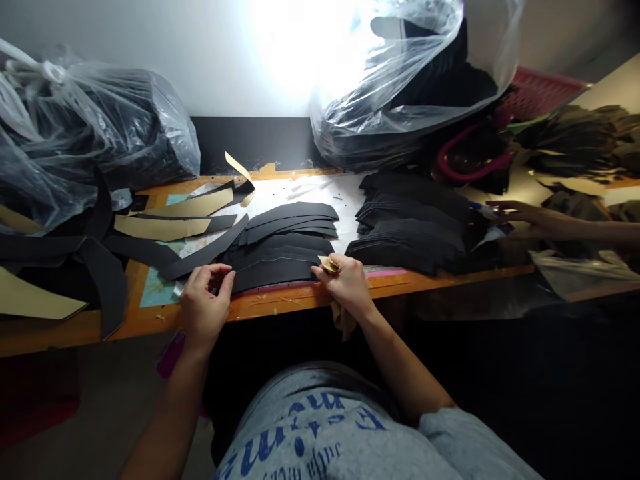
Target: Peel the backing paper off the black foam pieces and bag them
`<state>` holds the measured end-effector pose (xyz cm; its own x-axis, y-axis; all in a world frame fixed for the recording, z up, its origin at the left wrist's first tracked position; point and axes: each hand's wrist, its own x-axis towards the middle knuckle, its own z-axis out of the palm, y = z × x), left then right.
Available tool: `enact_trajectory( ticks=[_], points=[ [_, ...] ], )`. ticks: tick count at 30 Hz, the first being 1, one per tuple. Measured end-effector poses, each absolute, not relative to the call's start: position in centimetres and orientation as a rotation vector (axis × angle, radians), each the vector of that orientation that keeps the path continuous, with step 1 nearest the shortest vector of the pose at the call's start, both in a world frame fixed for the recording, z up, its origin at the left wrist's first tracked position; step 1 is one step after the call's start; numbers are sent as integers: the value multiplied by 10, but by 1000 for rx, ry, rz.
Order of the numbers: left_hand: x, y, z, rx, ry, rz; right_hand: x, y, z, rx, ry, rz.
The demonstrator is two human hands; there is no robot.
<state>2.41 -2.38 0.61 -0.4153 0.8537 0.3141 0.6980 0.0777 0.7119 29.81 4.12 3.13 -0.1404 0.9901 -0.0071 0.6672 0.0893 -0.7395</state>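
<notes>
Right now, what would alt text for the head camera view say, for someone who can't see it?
A person's left hand and right hand, the right gripping folded tan scraps, flank curved flat black sheets on an orange-edged table. Behind sit bulging clear plastic bags; another person's hand is farther right.

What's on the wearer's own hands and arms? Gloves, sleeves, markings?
No gloves on the left hand or right hand; no watch or markings visible. Forearms uncovered. Right sleeve short, plain grey; left sleeve out of view. Grey shirt with dark blue lettering.
</notes>
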Motion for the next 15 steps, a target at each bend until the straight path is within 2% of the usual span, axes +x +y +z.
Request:
enact_trajectory(
  ticks=[9,15],
  points=[
    [42,-34,-1,1978,2387,1189,288,38,58,-1929,-2340,485],
    [106,-54,-9,2527,1800,891,283,36,66,-1968,-2452,465]
  ],
)
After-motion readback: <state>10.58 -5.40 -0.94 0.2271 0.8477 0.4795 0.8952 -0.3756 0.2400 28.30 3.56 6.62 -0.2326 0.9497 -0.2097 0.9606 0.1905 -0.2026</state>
